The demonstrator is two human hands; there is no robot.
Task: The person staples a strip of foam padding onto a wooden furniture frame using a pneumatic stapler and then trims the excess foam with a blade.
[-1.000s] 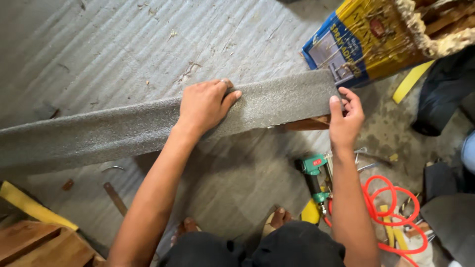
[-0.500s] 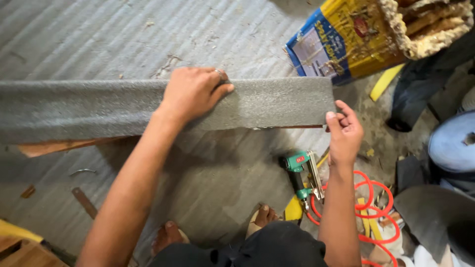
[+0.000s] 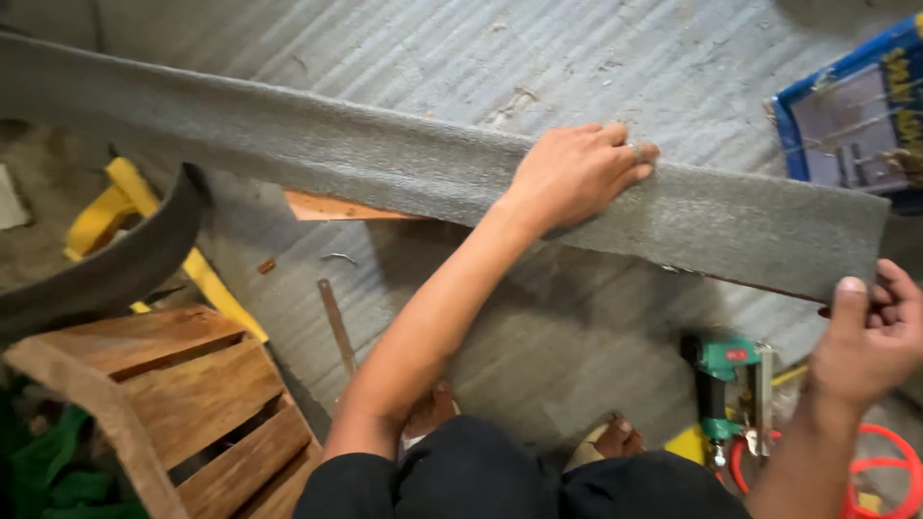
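A long grey foam strip (image 3: pixel 317 154) runs across the view from the upper left to the right, draped over a wooden board (image 3: pixel 332 207) whose edge shows beneath it. My left hand (image 3: pixel 582 173) lies palm down on the strip right of its middle, fingertips at its far edge. My right hand (image 3: pixel 870 336) pinches the strip's lower right corner between thumb and fingers. Both forearms reach up from the bottom of the view.
A curved wooden frame (image 3: pixel 192 404) stands at the lower left, with a dark curved band (image 3: pixel 115 269) and a yellow piece (image 3: pixel 125 202) behind it. A green pneumatic stapler (image 3: pixel 721 384) and red hose (image 3: pixel 885 471) lie lower right. A blue sack (image 3: pixel 856 125) sits upper right.
The view has swung left and closer, bringing the wooden frame into sight. Both hands stay on the strip, which now slopes down to the right.
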